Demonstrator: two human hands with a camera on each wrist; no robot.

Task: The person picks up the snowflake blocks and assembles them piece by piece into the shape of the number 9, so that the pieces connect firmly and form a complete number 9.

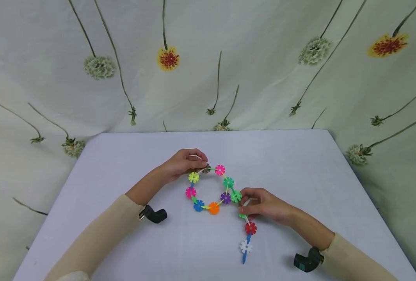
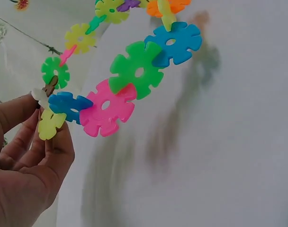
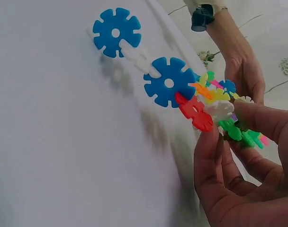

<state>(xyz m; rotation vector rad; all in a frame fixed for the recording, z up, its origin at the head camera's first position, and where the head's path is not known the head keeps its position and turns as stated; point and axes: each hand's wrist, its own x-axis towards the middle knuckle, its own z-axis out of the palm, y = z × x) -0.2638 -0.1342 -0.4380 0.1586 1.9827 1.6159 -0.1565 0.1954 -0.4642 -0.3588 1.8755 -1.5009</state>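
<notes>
A chain of notched plastic snowflake discs in many colours forms a closed loop with a tail, seen in the head view. My left hand (image 1: pixel 185 163) pinches the loop's upper left, by a brown disc (image 1: pixel 206 168); the left wrist view shows a white disc (image 2: pixel 40 96) at the thumb tip. On the loop's right side, my right hand (image 1: pixel 264 205) grips the chain where the tail begins, just beside a green disc (image 1: pixel 236 196). Below that hand hang a red disc (image 1: pixel 251 228) and a white disc (image 1: pixel 246 246). Blue discs (image 3: pixel 170 82) join them in the right wrist view.
A white cloth covers the table (image 1: pixel 141 249). Behind it hangs a pale curtain (image 1: pixel 257 47) printed with flowers. Each sleeved wrist wears a black camera, the left one (image 1: pixel 155 214) and the right one (image 1: pixel 308 260) both over the table.
</notes>
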